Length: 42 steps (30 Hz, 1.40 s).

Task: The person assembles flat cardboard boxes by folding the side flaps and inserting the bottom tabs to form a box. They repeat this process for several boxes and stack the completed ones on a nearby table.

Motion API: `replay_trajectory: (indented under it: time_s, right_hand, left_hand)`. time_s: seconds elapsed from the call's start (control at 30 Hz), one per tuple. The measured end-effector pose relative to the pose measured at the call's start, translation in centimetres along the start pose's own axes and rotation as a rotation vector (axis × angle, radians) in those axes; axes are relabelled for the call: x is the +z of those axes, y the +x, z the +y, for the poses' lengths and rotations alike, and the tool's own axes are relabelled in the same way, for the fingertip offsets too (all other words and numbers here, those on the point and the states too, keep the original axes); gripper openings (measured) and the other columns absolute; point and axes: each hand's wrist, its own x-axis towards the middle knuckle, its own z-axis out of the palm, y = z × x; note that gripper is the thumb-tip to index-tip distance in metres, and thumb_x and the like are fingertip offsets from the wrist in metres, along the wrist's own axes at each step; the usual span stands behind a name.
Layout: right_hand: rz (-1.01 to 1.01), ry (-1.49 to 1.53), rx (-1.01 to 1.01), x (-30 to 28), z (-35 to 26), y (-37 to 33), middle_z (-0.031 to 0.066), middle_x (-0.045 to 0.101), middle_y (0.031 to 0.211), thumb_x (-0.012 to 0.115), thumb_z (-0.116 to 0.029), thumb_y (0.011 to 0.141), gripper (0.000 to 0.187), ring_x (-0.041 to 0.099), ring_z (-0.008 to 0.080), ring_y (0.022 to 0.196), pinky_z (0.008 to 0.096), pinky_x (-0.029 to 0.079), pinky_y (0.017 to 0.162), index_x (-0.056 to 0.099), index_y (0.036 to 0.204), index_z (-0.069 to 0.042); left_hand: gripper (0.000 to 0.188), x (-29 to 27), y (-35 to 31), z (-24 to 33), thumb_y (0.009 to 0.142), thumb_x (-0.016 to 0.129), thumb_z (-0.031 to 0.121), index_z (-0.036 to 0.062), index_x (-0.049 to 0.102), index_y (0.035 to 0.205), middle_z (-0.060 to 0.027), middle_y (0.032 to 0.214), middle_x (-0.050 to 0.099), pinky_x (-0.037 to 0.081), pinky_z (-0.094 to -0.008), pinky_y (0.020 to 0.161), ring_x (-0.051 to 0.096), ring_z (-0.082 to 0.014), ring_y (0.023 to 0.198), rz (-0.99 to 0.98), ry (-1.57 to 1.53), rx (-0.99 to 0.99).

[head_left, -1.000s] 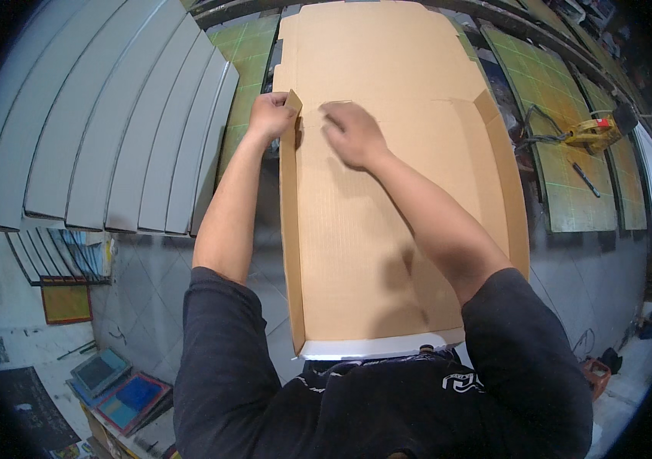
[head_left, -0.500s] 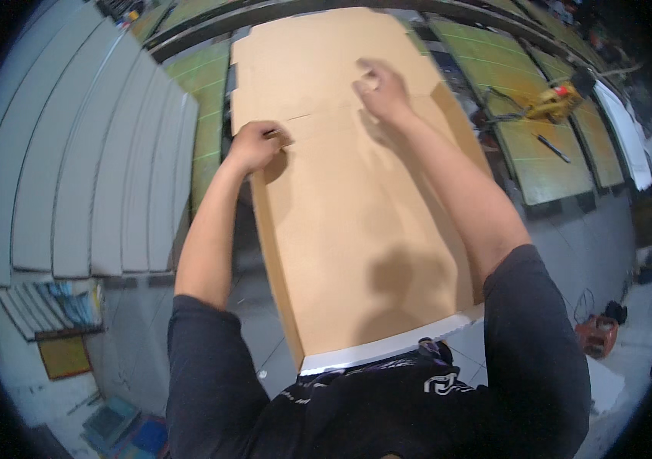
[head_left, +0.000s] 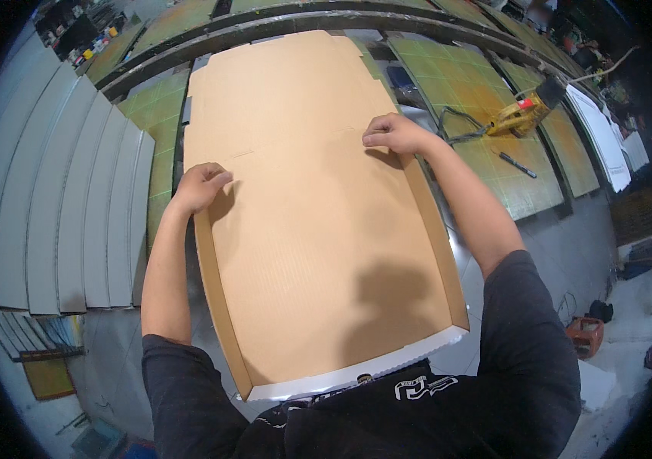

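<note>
A large brown cardboard box [head_left: 307, 229] lies unfolded in front of me, its long side walls standing up and a white edge facing my body. Its flat lid panel stretches away at the far end. My left hand [head_left: 199, 188] is closed around the far end of the left wall, thumb on the inside. At the far end of the right wall, my right hand [head_left: 398, 135] grips the cardboard with bent fingers. Parts of the fingers of both hands are hidden behind the walls.
Tall stacked grey-white boards [head_left: 66, 206] stand close on the left. On the green panels at right lie a yellow power tool [head_left: 515, 118] with a cord and a black pen [head_left: 518, 164]. A red plastic stool [head_left: 586, 336] is on the floor at lower right.
My right hand has come from above the lid panel to the right wall. My left hand stays at the left wall. The view has shifted, and the box now sits farther left.
</note>
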Motion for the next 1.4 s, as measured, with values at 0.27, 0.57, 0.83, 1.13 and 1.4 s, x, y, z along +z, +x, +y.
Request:
replay_trajectory:
  time_s: [0.27,0.57,0.83,1.13,1.4]
  right_hand:
    - [0.433,-0.120,0.343,-2.0,2.8,7.4,0.0209,0.055,0.120,0.066,-0.046,0.072,0.064,0.050,0.0298,0.116,0.0369,0.040,0.096,0.058,0.114,0.001]
    - [0.457,0.251,0.613,-4.3,2.0,7.5,0.0207,0.063,0.104,0.075,-0.020,0.066,0.044,0.062,0.0286,0.094,0.0343,0.048,0.082,0.063,0.100,0.005]
    - [0.631,0.687,0.228,-6.2,0.3,5.6,0.0177,0.061,0.104,0.064,0.004,0.073,0.041,0.061,0.0258,0.094,0.0376,0.050,0.073,0.052,0.113,0.005]
    - [0.810,0.164,0.082,-10.2,-9.1,0.7,0.0216,0.061,0.100,0.057,-0.006,0.078,0.033,0.062,0.0286,0.089,0.0355,0.048,0.072,0.049,0.109,0.003]
    - [0.906,0.316,-0.246,-8.7,-9.7,-3.6,0.0181,0.059,0.102,0.061,-0.012,0.082,0.036,0.058,0.0263,0.092,0.0369,0.046,0.079,0.041,0.110,-0.001]
  left_hand:
    - [0.068,-3.3,9.8,-7.7,0.078,0.064,0.042,-0.0122,0.050,0.116,-0.0246,0.114,0.056,0.047,-0.0369,0.081,0.058,-0.0296,0.103,0.290,-0.378,-0.252]
    - [0.038,-2.5,9.6,-3.2,0.061,0.077,0.009,-0.0079,0.063,0.092,-0.0206,0.100,0.064,0.051,-0.0334,0.073,0.065,-0.0267,0.085,0.558,-0.261,-0.485]
    - [0.049,-5.9,7.3,-0.8,0.067,0.068,-0.006,-0.0054,0.049,0.112,-0.0138,0.100,0.063,0.049,-0.0336,0.077,0.061,-0.0240,0.092,0.524,-0.701,-0.029]
    - [0.069,-9.0,1.7,9.6,0.084,0.056,0.017,0.0040,0.019,0.140,-0.0139,0.141,0.030,0.017,-0.0373,0.108,0.026,-0.0235,0.131,0.331,-0.788,0.251]
    - [0.077,-8.4,-2.7,10.2,0.087,0.054,0.027,0.0071,0.004,0.143,-0.0162,0.144,0.022,0.015,-0.0360,0.109,0.021,-0.0269,0.134,0.382,-1.043,0.501]
